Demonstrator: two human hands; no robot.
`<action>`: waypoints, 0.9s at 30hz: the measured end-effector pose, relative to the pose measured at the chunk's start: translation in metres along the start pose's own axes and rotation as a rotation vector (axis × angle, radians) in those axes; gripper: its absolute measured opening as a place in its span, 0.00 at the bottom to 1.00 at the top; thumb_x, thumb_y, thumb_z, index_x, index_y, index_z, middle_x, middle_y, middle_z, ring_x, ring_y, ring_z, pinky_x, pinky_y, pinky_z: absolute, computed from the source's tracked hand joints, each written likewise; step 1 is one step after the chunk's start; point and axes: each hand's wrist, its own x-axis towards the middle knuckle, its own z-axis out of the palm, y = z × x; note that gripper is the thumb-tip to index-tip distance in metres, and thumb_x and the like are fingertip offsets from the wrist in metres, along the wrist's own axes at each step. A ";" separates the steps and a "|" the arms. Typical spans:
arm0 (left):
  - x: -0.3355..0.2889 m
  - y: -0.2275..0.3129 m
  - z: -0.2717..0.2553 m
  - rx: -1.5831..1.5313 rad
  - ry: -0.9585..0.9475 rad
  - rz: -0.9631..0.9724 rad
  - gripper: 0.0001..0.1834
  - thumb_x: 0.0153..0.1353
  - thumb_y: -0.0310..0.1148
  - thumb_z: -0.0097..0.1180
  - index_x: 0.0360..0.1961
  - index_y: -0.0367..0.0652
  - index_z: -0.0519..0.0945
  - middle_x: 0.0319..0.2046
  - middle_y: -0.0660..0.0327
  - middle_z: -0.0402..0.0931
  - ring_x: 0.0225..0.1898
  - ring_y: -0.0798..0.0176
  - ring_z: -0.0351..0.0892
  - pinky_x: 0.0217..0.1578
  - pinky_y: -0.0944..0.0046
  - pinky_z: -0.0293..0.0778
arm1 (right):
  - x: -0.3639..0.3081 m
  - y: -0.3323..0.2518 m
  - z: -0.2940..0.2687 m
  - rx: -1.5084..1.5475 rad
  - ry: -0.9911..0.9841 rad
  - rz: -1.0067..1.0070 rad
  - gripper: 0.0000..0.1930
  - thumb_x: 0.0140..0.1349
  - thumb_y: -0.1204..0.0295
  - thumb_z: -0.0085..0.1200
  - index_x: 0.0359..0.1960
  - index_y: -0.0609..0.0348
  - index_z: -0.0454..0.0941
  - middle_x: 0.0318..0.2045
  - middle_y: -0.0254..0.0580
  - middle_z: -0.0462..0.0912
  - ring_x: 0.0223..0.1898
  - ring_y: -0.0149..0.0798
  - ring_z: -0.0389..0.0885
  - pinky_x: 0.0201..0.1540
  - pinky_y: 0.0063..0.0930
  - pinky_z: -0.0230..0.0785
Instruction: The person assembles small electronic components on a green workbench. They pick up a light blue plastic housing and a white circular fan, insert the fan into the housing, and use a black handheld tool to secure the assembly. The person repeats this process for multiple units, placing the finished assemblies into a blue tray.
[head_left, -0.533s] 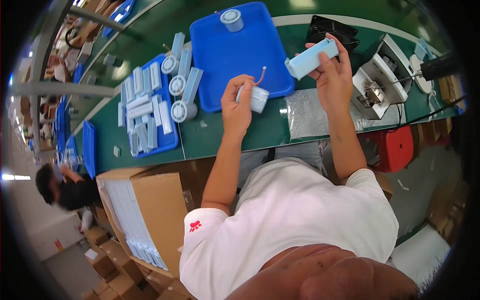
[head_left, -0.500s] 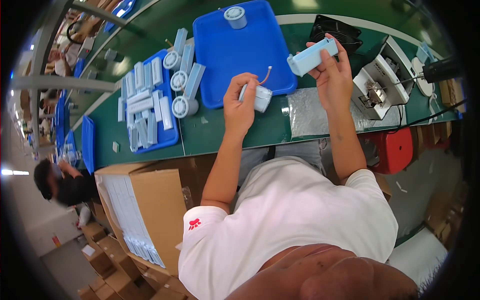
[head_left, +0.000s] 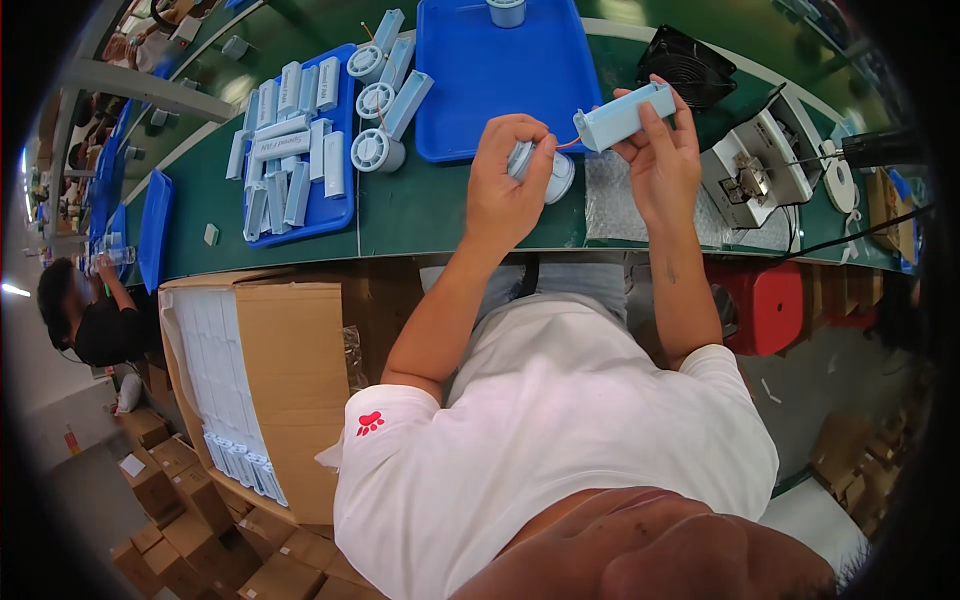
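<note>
Whereas the wire [head_left: 567, 145] stuck up earlier, it now runs toward the case [head_left: 622, 118] my right hand [head_left: 662, 160] pinches, seemingly bridging it to the round part [head_left: 560, 178] my left hand [head_left: 510, 180] grips.

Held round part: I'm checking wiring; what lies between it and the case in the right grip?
In the head view, a thin orange wire runs from the left grip on the round part toward the case; whether it enters is unclear.

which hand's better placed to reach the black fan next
Probably the right hand: it's nearer the black fan, though holding a light-blue housing; the left hand is farther, holding a round part.
</note>
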 end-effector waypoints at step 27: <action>-0.001 -0.026 0.013 0.024 0.022 0.120 0.29 0.39 0.32 0.81 0.45 0.42 0.82 0.46 0.56 0.76 0.45 0.56 0.79 0.44 0.59 0.78 | -0.020 -0.002 0.024 -0.580 -0.380 -0.423 0.30 0.63 0.83 0.63 0.66 0.63 0.66 0.53 0.55 0.83 0.52 0.41 0.85 0.52 0.32 0.82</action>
